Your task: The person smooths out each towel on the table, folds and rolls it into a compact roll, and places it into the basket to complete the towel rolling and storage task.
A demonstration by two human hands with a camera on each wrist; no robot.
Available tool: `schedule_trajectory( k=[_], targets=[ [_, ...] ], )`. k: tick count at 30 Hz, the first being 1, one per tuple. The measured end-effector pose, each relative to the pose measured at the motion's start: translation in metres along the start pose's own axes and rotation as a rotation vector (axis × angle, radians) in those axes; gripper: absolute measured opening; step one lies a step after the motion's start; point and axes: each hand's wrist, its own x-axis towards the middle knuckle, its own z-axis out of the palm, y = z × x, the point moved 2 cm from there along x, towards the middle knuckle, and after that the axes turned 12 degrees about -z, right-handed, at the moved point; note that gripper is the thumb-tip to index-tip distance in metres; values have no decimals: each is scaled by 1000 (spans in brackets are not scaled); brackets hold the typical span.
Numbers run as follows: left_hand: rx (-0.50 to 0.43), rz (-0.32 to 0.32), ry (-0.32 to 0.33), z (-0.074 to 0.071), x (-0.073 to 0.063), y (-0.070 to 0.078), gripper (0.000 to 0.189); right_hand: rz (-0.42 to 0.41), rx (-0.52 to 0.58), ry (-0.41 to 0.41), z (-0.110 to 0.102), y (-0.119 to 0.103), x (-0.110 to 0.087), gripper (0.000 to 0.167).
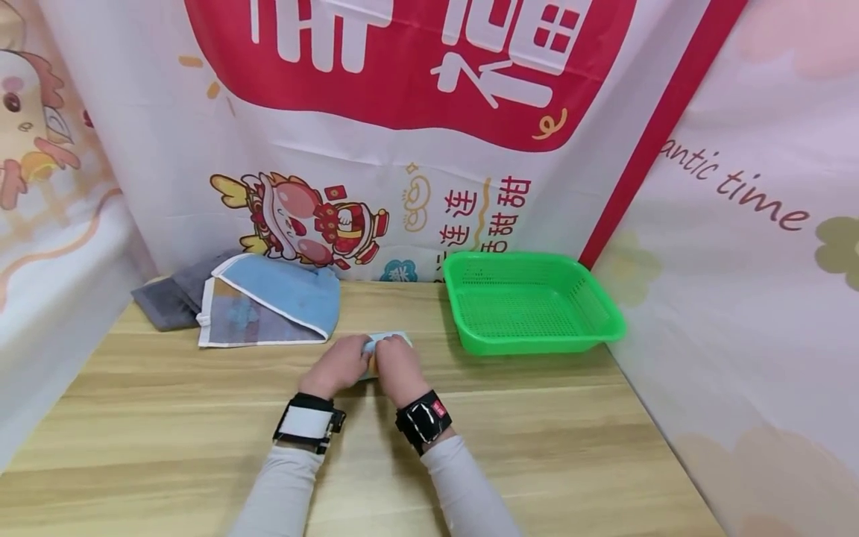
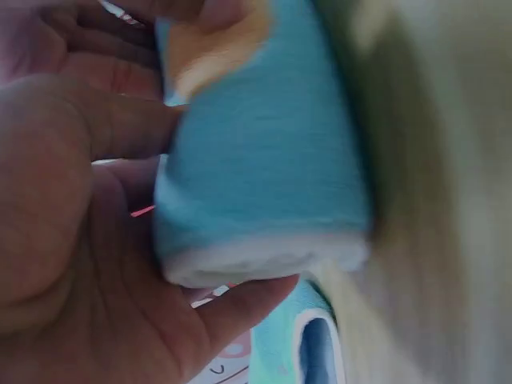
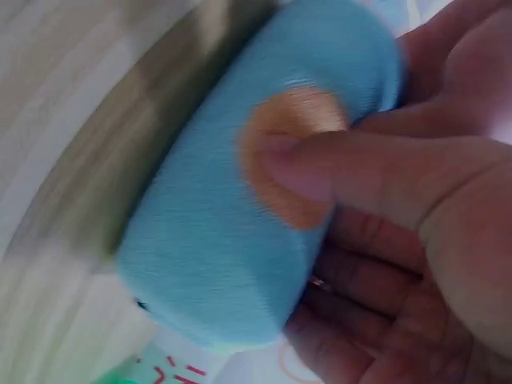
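Observation:
A light-blue rolled towel (image 2: 264, 160) with an orange patch and a pale edge is held between both hands, just above the wooden table. My left hand (image 1: 341, 363) grips one end, its thumb and fingers around the roll in the left wrist view. From the other side my right hand (image 1: 400, 369) grips it too. In the right wrist view the right thumb (image 3: 300, 168) presses on the orange patch while the other fingers lie behind the roll. In the head view the hands cover most of the towel.
Folded blue and grey towels (image 1: 288, 294) with white edging lie at the back left, beside a dark grey cloth (image 1: 168, 304). A green plastic basket (image 1: 533, 347) stands at the back right. Printed curtains (image 1: 376, 149) hang behind the wooden table (image 1: 168, 447) and along both sides.

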Motion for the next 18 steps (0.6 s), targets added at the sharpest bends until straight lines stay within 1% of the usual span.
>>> schedule_trajectory(
  k=[2, 5, 6, 7, 9, 11, 13, 15, 17, 18],
  targets=[
    [19, 19, 75, 3, -2, 1, 13, -12, 42, -17, 7, 7, 1, 14],
    [36, 68, 201, 2, -4, 7, 17, -12, 122, -51, 15, 20, 2, 13],
    [41, 83, 231, 1, -5, 9, 21, -11, 153, -56, 17, 24, 2, 12],
    [47, 95, 248, 0, -5, 11, 24, -14, 179, -59, 19, 28, 2, 12],
    [50, 112, 245, -3, -7, 14, 32, -19, 220, -69, 21, 33, 2, 14],
    [44, 106, 212, -6, -9, 14, 40, -34, 249, -79, 23, 36, 3, 18],
    [35, 94, 177, -7, -11, 11, 43, -44, 276, -100, 22, 36, 4, 19],
    [5, 76, 143, -9, -11, 7, 38, -57, 286, -119, 20, 35, 5, 20],
    [-26, 62, 127, -9, -9, 2, 29, -64, 302, -136, 16, 31, 6, 21],
    [-38, 53, 124, -8, -8, -1, 24, -69, 290, -142, 13, 29, 7, 21]
  ],
)
